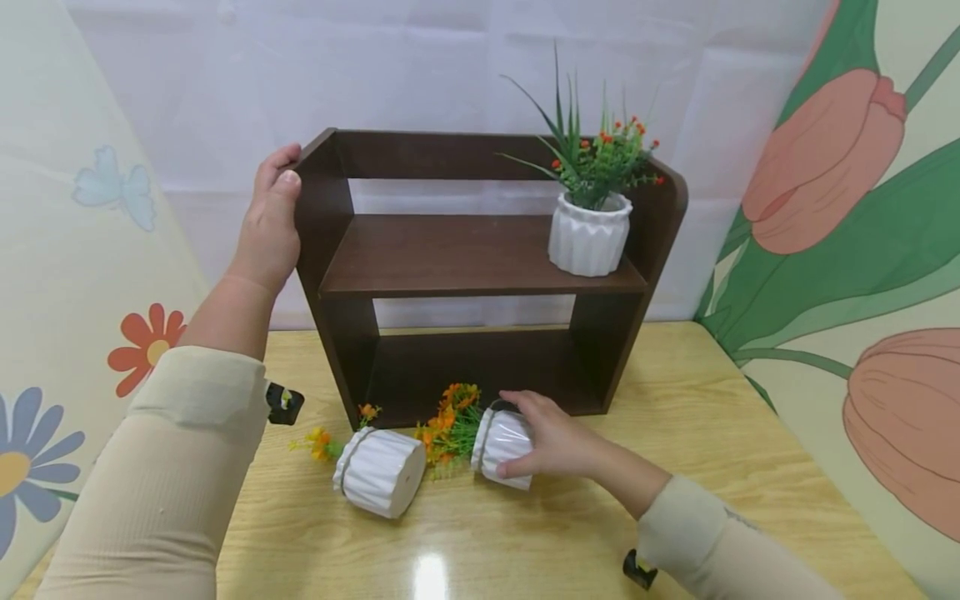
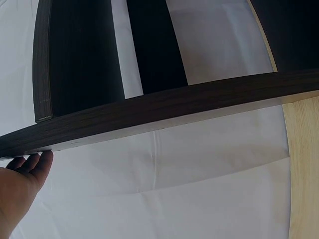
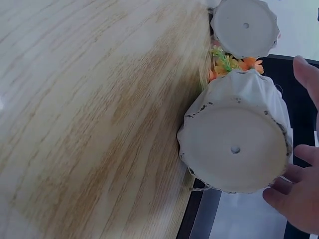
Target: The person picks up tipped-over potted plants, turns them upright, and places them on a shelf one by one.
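Note:
My left hand (image 1: 270, 221) rests with its fingertips against the outer face of a dark brown shelf's side panel (image 1: 318, 208), near the top. The left wrist view shows several fingers (image 2: 42, 167) touching that panel. My right hand (image 1: 558, 437) spreads over a white fluted flower pot (image 1: 504, 446) lying on its side with orange flowers (image 1: 450, 421). In the right wrist view the thumb (image 3: 305, 74) stands apart from this pot, whose base (image 3: 234, 149) faces the camera, while other fingers are at its side. Left of it lies another white pot (image 1: 381, 471) with yellow-orange flowers.
A white pot (image 1: 590, 237) with grass blades and red flowers stands upright on the shelf's upper board (image 1: 442, 250), at its right end. The shelf stands at the back of the wooden table (image 1: 585, 533), near a white cloth (image 1: 420, 67). Patterned cloths hang at both sides.

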### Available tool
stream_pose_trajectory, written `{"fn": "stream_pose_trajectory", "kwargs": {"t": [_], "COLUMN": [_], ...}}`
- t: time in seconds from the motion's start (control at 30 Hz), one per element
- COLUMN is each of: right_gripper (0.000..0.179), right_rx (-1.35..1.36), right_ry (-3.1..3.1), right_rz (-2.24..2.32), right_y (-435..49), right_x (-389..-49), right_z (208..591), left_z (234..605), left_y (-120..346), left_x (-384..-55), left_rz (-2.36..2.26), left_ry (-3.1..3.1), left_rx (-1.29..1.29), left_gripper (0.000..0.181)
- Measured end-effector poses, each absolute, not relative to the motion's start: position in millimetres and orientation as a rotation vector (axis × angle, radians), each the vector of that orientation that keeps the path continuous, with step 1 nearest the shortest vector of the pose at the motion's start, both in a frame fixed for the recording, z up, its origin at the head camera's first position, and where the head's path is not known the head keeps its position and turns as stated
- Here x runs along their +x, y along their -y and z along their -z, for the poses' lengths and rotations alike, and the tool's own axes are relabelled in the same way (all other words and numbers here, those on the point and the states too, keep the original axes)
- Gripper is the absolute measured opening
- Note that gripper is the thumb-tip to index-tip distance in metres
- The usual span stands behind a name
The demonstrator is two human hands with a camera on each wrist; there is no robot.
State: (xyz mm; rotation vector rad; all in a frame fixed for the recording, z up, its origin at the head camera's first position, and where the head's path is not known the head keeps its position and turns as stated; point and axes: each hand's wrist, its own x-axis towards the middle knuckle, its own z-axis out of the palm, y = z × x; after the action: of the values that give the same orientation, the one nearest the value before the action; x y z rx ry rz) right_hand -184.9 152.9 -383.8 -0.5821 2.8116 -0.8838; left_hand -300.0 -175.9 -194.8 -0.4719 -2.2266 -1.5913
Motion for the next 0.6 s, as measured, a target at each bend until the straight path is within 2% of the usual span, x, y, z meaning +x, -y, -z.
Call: {"fn": "stream_pose_trajectory", "kwargs": {"t": [0.6], "right_gripper": [0.104], "right_rx": [-0.677], "right_ry": [-2.849], "right_rz": [0.579], "right_y": [-142], "right_x": [-194], "right_z": [387], "left_z": [195], "left_y": [175], "left_x": [-299], "left_rz": [1.593], "left_ry": [2.227], "left_rx": [-0.475], "left_gripper": [0.050]}}
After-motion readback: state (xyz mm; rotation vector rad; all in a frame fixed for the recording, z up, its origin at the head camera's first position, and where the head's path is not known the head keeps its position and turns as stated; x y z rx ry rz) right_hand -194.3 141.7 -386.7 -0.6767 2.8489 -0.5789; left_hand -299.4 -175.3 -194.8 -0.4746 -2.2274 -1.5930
